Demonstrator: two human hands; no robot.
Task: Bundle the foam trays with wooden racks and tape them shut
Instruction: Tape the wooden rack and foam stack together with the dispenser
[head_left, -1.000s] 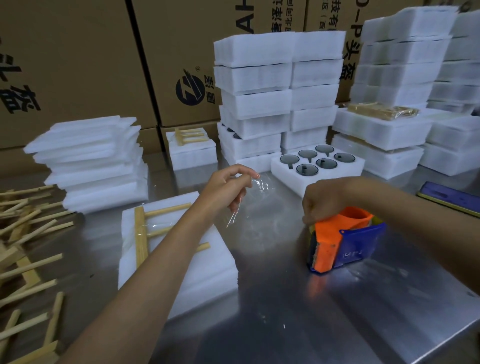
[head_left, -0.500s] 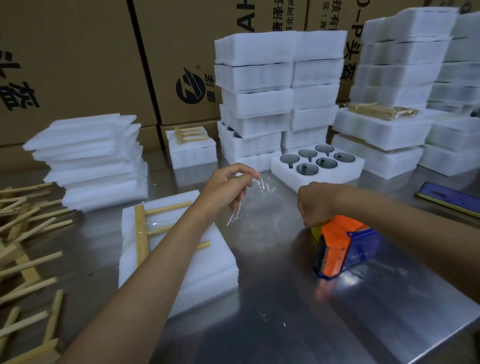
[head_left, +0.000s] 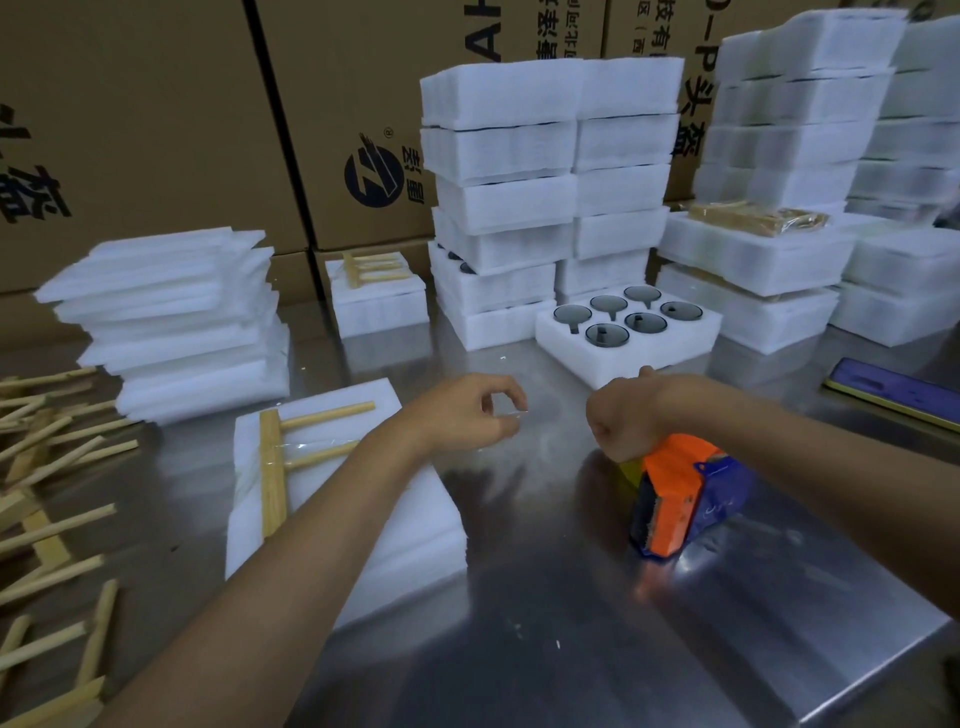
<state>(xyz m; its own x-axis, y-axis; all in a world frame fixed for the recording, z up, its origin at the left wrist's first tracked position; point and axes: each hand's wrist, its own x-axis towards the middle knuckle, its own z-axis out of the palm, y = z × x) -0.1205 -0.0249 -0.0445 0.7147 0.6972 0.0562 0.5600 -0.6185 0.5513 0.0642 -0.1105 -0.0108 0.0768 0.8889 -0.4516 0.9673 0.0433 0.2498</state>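
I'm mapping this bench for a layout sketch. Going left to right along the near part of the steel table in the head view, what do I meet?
Loose wooden racks → white foam tray with a wooden rack on top → left hand → right hand → orange and blue tape dispenser → dark phone with a yellow edge.

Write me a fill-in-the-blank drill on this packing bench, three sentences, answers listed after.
1. The right hand grips the top of an orange and blue tape ____.
2. The wooden rack lies on top of a white ____ bundle.
3. The open foam tray behind the hands holds ____ dark round pieces.
The left hand pinches a strip of clear tape.
Missing words: dispenser; foam; six
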